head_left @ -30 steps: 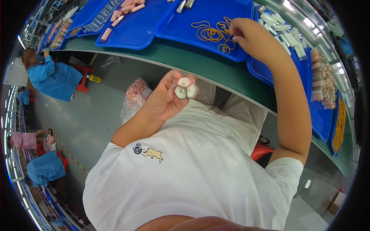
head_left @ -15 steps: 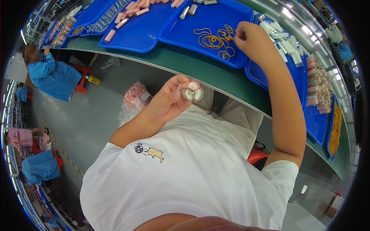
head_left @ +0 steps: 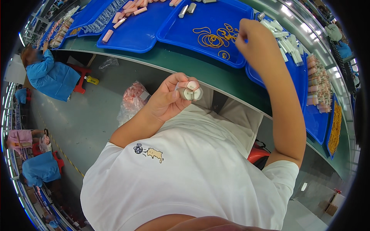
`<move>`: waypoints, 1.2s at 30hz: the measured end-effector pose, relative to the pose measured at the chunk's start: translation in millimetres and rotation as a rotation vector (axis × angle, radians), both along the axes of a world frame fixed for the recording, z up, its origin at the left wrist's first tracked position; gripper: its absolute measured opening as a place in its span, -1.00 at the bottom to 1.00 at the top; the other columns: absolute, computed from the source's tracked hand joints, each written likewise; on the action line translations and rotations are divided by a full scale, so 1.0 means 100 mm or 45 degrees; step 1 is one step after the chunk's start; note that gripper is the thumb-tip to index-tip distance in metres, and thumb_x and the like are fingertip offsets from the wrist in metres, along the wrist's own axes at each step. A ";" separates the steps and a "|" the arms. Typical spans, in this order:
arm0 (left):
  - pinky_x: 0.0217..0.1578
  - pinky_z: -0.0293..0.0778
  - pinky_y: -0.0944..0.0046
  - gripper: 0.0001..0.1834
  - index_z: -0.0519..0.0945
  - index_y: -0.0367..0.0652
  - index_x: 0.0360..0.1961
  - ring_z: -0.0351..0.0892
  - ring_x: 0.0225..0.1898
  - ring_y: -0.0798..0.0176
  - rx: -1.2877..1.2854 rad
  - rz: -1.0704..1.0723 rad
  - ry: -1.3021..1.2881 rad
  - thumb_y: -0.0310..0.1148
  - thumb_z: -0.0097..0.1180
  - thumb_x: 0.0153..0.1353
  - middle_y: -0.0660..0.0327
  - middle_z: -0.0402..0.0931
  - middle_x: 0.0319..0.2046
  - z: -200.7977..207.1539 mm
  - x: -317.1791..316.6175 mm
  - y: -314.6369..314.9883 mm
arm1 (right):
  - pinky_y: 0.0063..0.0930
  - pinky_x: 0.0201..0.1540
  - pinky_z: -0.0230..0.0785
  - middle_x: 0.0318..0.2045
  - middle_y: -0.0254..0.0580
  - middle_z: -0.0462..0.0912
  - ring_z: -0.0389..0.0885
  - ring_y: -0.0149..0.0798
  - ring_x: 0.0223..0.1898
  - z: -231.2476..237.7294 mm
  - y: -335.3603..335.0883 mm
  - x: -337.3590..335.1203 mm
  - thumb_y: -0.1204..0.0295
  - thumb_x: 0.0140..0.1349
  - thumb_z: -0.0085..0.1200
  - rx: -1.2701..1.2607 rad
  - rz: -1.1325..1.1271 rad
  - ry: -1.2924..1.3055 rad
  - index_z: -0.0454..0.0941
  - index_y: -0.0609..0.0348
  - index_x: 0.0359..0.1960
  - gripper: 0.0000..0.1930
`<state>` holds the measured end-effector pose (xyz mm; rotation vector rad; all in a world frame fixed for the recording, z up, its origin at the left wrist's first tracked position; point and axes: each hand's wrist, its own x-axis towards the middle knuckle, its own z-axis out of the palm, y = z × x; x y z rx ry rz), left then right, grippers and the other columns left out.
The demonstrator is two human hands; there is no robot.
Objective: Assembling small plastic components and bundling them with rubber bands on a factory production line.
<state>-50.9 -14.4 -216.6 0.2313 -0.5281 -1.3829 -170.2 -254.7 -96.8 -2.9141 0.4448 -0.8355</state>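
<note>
My left hand (head_left: 168,98) is closed around a small bundle of three tubes (head_left: 191,92), their pale ends facing up in front of my white shirt. One tube has a pink edge; the others look white and silvery. My right hand (head_left: 254,40) is curled, fingertips pinched together, over the right side of a blue tray (head_left: 179,32). Any thing between those fingertips is too small or hidden to make out. Beside them in the tray lies a loose heap of yellow rubber bands (head_left: 210,40), with a few more bands (head_left: 224,55) nearer me.
Silvery tubes (head_left: 183,11) lie at the tray's far end. Left of it, another blue tray (head_left: 127,44) holds pink tubes. White tubes (head_left: 295,56) and stacked bundles (head_left: 319,86) fill trays on the right. A plastic bag (head_left: 133,98) of pink pieces stands on the floor.
My right hand has moved slightly right and up off the rubber bands, and the bands near it have shifted. My left hand keeps hold of the bundle, almost still.
</note>
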 end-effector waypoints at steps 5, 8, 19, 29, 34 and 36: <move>-0.07 0.62 0.45 -0.61 0.50 -0.05 0.01 0.41 -0.08 0.14 -0.066 0.055 0.023 -0.44 0.32 0.15 0.10 0.35 -0.01 0.12 0.13 0.09 | -0.19 -0.16 0.42 -0.36 0.00 0.56 0.55 -0.01 -0.25 -0.03 1.19 -0.43 0.54 0.04 0.07 0.193 0.739 0.701 0.55 0.25 -0.33 -0.86; -0.08 0.62 0.47 -0.59 0.49 -0.07 0.02 0.40 -0.06 0.11 -0.113 0.113 -0.026 -0.44 0.32 0.14 0.09 0.33 0.00 0.11 0.22 0.10 | -0.21 -0.10 0.39 -0.32 -0.06 0.55 0.52 0.00 -0.24 -0.14 1.51 -0.75 0.58 0.12 0.05 1.045 1.348 0.587 0.50 0.24 -0.31 -0.90; -0.08 0.60 0.45 -0.60 0.49 -0.04 0.04 0.43 -0.06 0.11 -0.086 0.093 -0.077 -0.40 0.30 0.17 0.09 0.37 0.02 0.06 0.16 -0.01 | -0.32 -0.20 0.46 -0.17 0.01 0.63 0.60 -0.02 -0.23 -0.27 1.36 -0.95 0.68 0.25 -0.05 1.940 1.944 0.469 0.49 0.23 -0.31 -0.90; 0.05 0.50 0.25 -0.62 0.53 -0.10 -0.05 0.49 0.03 0.22 0.044 0.365 -0.784 -0.40 0.36 0.10 0.11 0.37 0.03 0.23 -0.11 -0.09 | -0.43 -0.23 0.50 0.13 0.07 0.53 0.65 -0.12 -0.07 -0.10 1.05 -0.96 0.37 -0.11 0.46 0.728 0.463 -0.506 0.44 0.19 -0.17 -0.50; 0.01 0.54 0.26 -0.71 0.56 -0.15 -0.08 0.50 0.06 0.22 -0.098 0.372 -0.795 -0.50 0.28 0.15 0.14 0.40 0.06 0.27 -0.22 -0.15 | -0.48 -0.35 0.46 -0.02 -0.02 0.59 0.65 -0.23 -0.27 -0.20 1.18 -0.71 0.45 -0.06 0.42 0.848 0.317 -0.187 0.44 0.18 -0.11 -0.53; 0.01 0.54 0.27 -0.67 0.55 -0.15 -0.04 0.49 0.06 0.22 -0.154 0.333 -0.663 -0.46 0.30 0.16 0.15 0.39 0.07 0.30 -0.24 -0.15 | -0.50 -0.39 0.43 -0.09 -0.06 0.60 0.63 -0.27 -0.35 -0.37 1.21 -0.69 0.48 -0.03 0.39 1.194 0.300 -0.160 0.43 0.18 -0.10 -0.54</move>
